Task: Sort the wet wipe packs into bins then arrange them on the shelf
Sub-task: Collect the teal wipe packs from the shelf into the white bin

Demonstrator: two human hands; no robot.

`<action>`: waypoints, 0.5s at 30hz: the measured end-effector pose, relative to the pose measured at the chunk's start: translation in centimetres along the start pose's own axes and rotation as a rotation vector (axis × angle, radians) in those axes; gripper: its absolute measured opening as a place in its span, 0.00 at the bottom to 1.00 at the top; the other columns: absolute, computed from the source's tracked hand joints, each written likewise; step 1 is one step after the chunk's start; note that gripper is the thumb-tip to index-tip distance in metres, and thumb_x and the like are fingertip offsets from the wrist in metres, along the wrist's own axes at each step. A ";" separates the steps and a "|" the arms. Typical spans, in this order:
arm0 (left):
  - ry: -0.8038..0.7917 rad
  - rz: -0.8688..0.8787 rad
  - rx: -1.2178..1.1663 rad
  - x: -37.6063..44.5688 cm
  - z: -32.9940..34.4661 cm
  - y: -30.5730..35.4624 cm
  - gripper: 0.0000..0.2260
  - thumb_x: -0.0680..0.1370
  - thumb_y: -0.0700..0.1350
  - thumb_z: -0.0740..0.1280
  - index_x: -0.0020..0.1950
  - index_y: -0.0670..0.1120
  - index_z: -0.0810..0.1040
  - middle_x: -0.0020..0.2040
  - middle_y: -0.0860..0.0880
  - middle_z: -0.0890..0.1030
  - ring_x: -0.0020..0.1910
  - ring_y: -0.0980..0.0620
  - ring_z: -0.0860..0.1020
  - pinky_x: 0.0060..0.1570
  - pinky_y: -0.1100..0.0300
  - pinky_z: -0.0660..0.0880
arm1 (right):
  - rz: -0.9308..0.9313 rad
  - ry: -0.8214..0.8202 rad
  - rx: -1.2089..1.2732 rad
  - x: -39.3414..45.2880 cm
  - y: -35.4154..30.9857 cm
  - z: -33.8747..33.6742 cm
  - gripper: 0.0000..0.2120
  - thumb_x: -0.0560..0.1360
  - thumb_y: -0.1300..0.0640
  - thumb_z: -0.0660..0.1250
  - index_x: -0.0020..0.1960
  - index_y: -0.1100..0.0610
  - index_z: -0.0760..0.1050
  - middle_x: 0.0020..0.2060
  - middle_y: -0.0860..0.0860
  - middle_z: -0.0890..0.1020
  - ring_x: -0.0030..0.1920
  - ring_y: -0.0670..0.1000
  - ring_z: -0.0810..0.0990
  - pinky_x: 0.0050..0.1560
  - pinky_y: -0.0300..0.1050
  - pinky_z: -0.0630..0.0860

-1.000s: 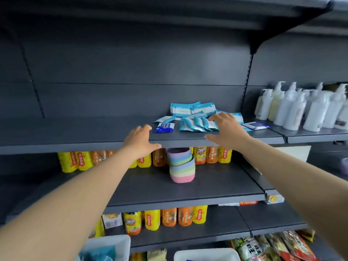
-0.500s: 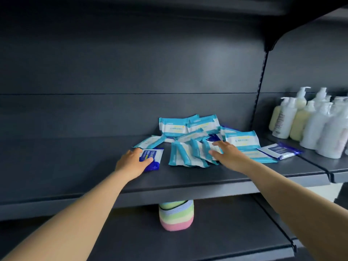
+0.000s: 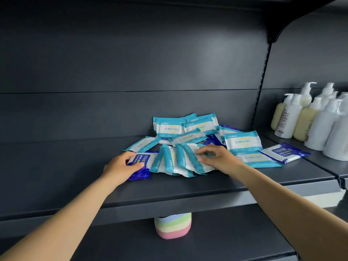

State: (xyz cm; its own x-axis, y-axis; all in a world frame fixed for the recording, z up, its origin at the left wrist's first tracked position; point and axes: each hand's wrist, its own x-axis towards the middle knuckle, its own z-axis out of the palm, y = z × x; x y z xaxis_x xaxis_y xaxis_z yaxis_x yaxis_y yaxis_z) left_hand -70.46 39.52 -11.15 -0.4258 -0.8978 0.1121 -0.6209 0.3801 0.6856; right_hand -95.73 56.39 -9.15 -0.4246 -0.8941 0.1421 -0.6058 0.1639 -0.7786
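A: Briefly, where did the packs lie?

B: The teal packs (image 3: 188, 132) lay in a loose heap at the centre of the frame, on the dark shelf (image 3: 188, 187). Some leaned on the back wall; a row at the front of the heap stood on edge. A blue pack (image 3: 140, 164) lay at the left end of the heap. A second blue pack (image 3: 284, 153) lay flat at the right end, near the bottles (image 3: 308, 119) at the right edge of the frame.

A: State of the left hand?

B: The left hand (image 3: 120, 167) gripped the blue pack at the left of the heap. The thumb lay across its top face and the fingers curled over its far left edge. The pack rested on the shelf.

A: State of the right hand?

B: The right hand (image 3: 216, 159) rested on the row of packs standing on edge, right of centre. Its fingers were bent and spread over their top edges. Whether they pinched a pack could not be determined; the fingertips were blurred.

A: Anything lower in the frame?

B: A striped pastel bin (image 3: 173, 226) stood on the lower shelf (image 3: 226, 238), at bottom centre, its upper part hidden behind the front lip of the shelf above.
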 end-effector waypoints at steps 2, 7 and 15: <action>-0.005 -0.007 -0.065 0.0 -0.1 0.2 0.25 0.72 0.54 0.72 0.67 0.52 0.72 0.66 0.52 0.75 0.63 0.52 0.73 0.61 0.54 0.71 | 0.123 0.072 -0.047 0.4 -0.7 0.2 0.23 0.67 0.48 0.76 0.60 0.49 0.74 0.60 0.46 0.72 0.59 0.46 0.72 0.55 0.40 0.69; -0.009 -0.015 -0.153 -0.2 -0.2 0.3 0.26 0.70 0.50 0.74 0.67 0.50 0.72 0.65 0.51 0.75 0.61 0.53 0.73 0.54 0.58 0.71 | 0.364 0.059 0.044 1.2 -2.3 0.7 0.41 0.65 0.49 0.78 0.71 0.57 0.63 0.60 0.51 0.72 0.58 0.51 0.72 0.53 0.42 0.68; -0.055 -0.039 -0.250 -0.2 -0.5 0.7 0.30 0.68 0.44 0.77 0.68 0.46 0.69 0.65 0.47 0.75 0.57 0.53 0.74 0.56 0.59 0.72 | 0.396 -0.140 0.448 2.3 -3.3 1.4 0.21 0.65 0.63 0.77 0.57 0.63 0.77 0.49 0.56 0.84 0.49 0.53 0.83 0.46 0.47 0.80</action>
State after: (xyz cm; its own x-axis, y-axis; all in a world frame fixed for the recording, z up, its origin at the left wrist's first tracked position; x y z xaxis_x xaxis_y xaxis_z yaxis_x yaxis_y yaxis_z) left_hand -70.48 39.82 -10.37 -0.4438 -0.8949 0.0473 -0.4584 0.2720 0.8461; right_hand -93.73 53.23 -7.07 -0.4490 -0.8522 -0.2685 -0.0650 0.3309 -0.9414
